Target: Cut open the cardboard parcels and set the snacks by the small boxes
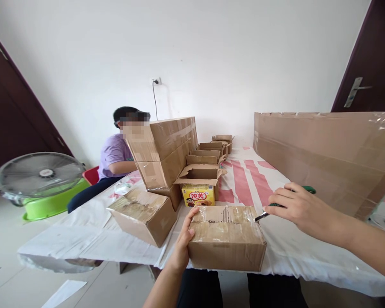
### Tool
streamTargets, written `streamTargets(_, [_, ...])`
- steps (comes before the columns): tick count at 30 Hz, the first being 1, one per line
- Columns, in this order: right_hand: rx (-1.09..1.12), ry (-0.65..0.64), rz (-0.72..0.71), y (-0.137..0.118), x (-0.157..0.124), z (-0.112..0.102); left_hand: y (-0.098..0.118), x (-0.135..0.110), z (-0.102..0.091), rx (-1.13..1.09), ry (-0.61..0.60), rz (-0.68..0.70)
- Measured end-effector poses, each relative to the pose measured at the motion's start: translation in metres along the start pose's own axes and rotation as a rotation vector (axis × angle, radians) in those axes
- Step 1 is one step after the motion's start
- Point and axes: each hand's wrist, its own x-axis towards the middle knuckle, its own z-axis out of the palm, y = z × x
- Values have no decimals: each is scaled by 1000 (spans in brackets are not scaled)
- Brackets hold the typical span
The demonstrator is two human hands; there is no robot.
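Note:
A taped cardboard box [227, 252] sits at the table's front edge, its top seam covered with shiny tape and torn along the middle. My left hand [183, 246] grips its left side, thumb near the top edge and fingers at the back corner. In my right hand [293, 206] is a pair of scissors [261, 217] with green handles; the dark blade tip touches or nearly touches the tape at the box's right end. Just behind the box stands a yellow printed snack box [199, 195]. Another taped cardboard box [144, 214] lies to the left.
Several open cardboard boxes [200, 173] run back in a row. Stacked cartons [170, 145] rise at left, partly hiding a seated person [114, 156]. A long cardboard wall [324, 158] borders the right. A fan [40, 175] and green basin [53, 205] are on the floor.

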Motion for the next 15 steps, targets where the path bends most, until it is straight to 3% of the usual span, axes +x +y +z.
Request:
streamTargets(4, [131,-2,176,14,-20,13,3,-1,3,-42,-6,-15])
streamTargets(8, [247,-34,449,19,-48,50,7,-2,6,-49,8,-11])
streamTargets(11, [369,-157,596,7,-70,87,9,-2,8,-69,17,-15])
streamTargets(15, [481,-391,629,-15,-96,125,11,-2,10,-91,19,-30])
